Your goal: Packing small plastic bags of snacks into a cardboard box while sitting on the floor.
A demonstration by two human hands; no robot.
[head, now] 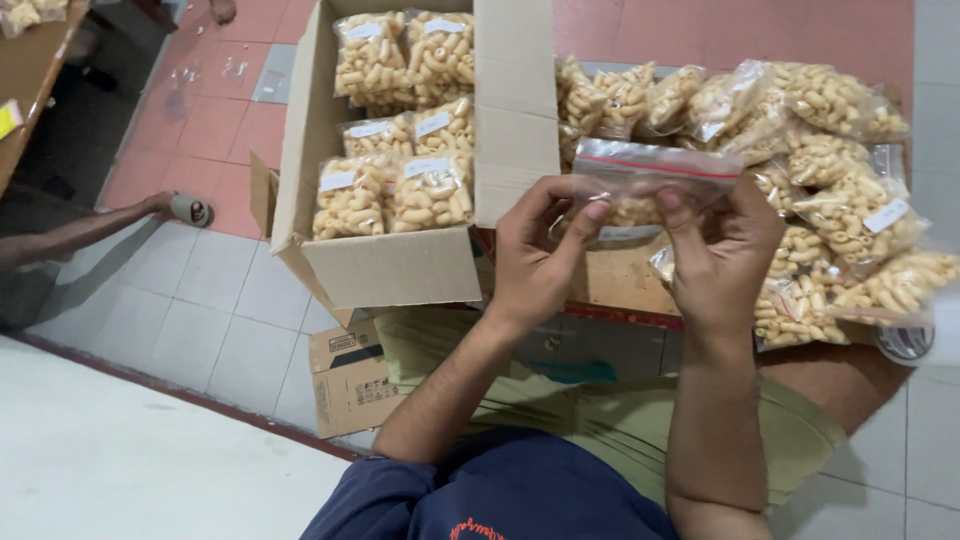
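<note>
**Both hands pinch a clear zip bag of snacks above a loaded board**

I see a small clear plastic zip bag with a red strip along its top, holding pale curled snack pieces, raised in front of me over the near edge of a wooden board. My left hand grips the bag's left end, fingers curled narrow with the thumb pressed against them on the plastic. My right hand holds the right end the same way, its thumb on the front face just under the red strip. The bag is stretched level between the two hands.

Behind the bag, across the board's far and right edges, lies a heap of filled clear snack bags with white labels, some overlapping and tilted. Just left of the board stands an open brown cardboard box, its flap upright, packed with rows of the same labelled bags. A flattened piece of printed cardboard lies on the grey tiled floor below the box's near corner.

At the far left edge of the view, another person's hand rests on the floor beside a small grey roll.
</note>
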